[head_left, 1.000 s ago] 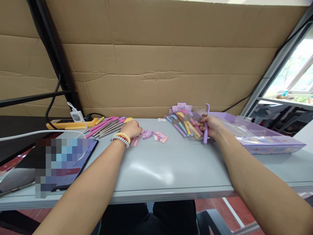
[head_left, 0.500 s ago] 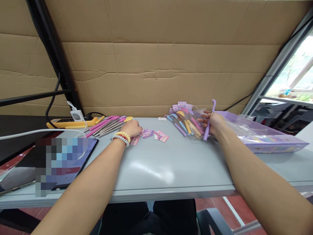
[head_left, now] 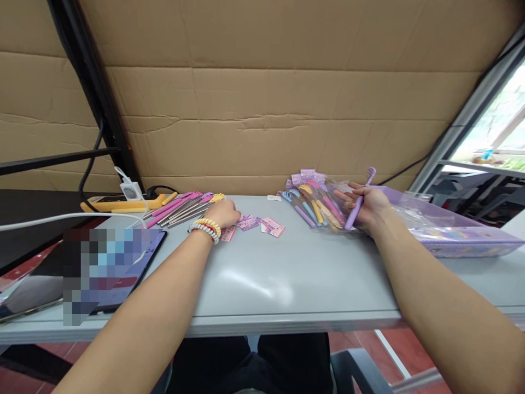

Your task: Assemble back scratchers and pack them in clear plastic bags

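My right hand [head_left: 371, 207] holds a purple back scratcher [head_left: 355, 212] upright at a tilt, its curled end up, with some fingers stretched out to the left. Right behind it lie several back scratchers in clear plastic bags [head_left: 318, 205], with purple, blue, yellow and pink handles and printed card tops. My left hand [head_left: 225, 213] rests on the table with its fingers curled down, beside small pink and purple printed cards [head_left: 248, 222]; what its fingertips pinch is hidden. Just behind it is a row of unbagged back scratchers [head_left: 186, 210] with metal rods.
A purple box [head_left: 459, 235] with clear plastic in it stands on the right of the grey table [head_left: 246, 279]. At the left lie a tablet [head_left: 123, 268], a yellow-cased device [head_left: 123, 203] and a white charger [head_left: 131, 190] with cables. Cardboard [head_left: 262, 109] walls the back.
My right hand has turned and moved slightly right, tilting the purple back scratcher further to the right; its fingers spread more. My left hand stays by the cards. The view has shifted slightly.
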Tool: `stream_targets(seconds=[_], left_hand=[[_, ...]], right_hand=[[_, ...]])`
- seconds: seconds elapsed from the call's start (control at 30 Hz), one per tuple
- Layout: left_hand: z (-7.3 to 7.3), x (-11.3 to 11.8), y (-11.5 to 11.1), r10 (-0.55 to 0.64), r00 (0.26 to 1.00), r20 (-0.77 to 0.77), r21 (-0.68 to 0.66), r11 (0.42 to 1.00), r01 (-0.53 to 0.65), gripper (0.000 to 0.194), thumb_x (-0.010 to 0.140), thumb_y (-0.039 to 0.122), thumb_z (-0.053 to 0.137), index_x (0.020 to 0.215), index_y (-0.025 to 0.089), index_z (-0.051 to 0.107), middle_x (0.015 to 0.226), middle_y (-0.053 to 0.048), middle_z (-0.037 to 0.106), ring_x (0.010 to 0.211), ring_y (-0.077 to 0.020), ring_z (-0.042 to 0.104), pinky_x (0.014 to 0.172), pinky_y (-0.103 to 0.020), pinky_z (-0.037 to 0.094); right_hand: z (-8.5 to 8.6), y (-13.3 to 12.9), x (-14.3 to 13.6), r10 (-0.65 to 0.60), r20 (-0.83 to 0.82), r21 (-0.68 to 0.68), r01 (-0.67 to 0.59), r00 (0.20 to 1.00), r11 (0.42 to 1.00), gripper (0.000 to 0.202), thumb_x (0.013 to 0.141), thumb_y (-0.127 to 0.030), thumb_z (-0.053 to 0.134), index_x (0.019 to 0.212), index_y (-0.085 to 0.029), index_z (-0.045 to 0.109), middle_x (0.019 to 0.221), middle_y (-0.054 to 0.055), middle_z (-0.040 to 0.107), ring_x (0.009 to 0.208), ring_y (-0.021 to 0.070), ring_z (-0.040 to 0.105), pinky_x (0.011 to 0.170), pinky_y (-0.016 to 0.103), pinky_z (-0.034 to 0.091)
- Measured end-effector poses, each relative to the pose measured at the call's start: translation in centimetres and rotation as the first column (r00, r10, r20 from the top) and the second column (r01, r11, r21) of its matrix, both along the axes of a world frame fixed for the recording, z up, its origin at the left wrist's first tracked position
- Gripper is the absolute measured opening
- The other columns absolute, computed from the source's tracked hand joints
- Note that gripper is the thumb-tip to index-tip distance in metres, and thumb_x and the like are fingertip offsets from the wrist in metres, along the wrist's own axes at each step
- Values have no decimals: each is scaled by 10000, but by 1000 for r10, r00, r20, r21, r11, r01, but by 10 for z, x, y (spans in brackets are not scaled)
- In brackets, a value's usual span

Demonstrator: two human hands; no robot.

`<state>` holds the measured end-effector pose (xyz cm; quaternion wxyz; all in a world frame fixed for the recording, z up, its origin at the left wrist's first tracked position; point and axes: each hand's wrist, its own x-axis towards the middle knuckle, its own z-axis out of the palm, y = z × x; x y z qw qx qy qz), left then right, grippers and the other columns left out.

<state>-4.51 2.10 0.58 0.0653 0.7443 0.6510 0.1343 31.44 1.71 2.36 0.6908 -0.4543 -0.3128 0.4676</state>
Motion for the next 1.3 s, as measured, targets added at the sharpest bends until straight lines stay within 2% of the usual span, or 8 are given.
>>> stream_targets(seconds=[0.3,0.47,0.6,0.8,0.93,1.13,1.2,1.3], left_hand=[[-1,0,1,-10,1000,16,12,1000,10,261,674,350,518,753,168,688,880,-149,683,817,-267,624,660,-318,440],[-2,-1,3,-18,999,31,38,999,17,220,675,340,526,683,170,667,809,-140,677,767,-261,618,632,-316,422],[3,4,-4,-85,970,226,145,988,53,304,761,433,482,771,181,651,786,-93,679,767,-231,607,659,-304,417],[7,19,-19,-260,726,636,161,965,205,530,803,631,377,920,182,632,1005,-75,657,889,-208,571,705,-284,435],[3,24,-18,-204,529,824,45,954,297,535,790,645,407,1050,204,562,1037,-88,644,867,-183,583,679,-272,441],[7,27,-26,-109,221,969,-20,857,515,549,746,455,629,1192,197,440,922,-103,669,686,-147,621,637,-277,459],[9,28,-29,-122,192,974,0,842,539,574,721,357,677,1214,190,436,956,-116,672,706,-152,633,653,-282,466],[7,30,-30,-135,296,946,-37,859,511,510,697,277,689,1158,174,499,930,-113,685,670,-145,637,580,-244,442]], right_hand=[[2,0,-9,20,13,-28,-19,1000,999,307,577,33,411,793,-179,467,783,29,490,570,103,586,287,142,245],[20,-20,-28,-24,19,220,19,1000,975,325,539,-25,434,808,-171,544,928,63,519,637,111,606,291,154,254],[28,-35,-57,117,128,308,-151,985,939,371,521,-62,486,856,-173,602,963,61,560,576,97,580,277,170,236],[18,-48,-103,464,275,155,-515,842,843,485,554,-81,542,1029,-156,609,809,70,642,501,120,571,292,194,238],[8,-52,-119,595,341,61,-649,728,759,470,586,-90,546,1048,-126,623,843,88,665,534,125,599,300,194,244],[2,-51,-118,735,433,-98,-783,522,614,355,620,-121,536,951,-88,659,519,41,618,328,72,437,325,200,212],[1,-49,-115,730,447,-95,-785,516,613,307,623,-122,531,895,-86,667,484,35,603,308,63,404,332,202,211],[0,-46,-114,708,440,-57,-769,553,636,236,618,-123,550,818,-95,673,509,37,610,332,68,424,336,205,230]])
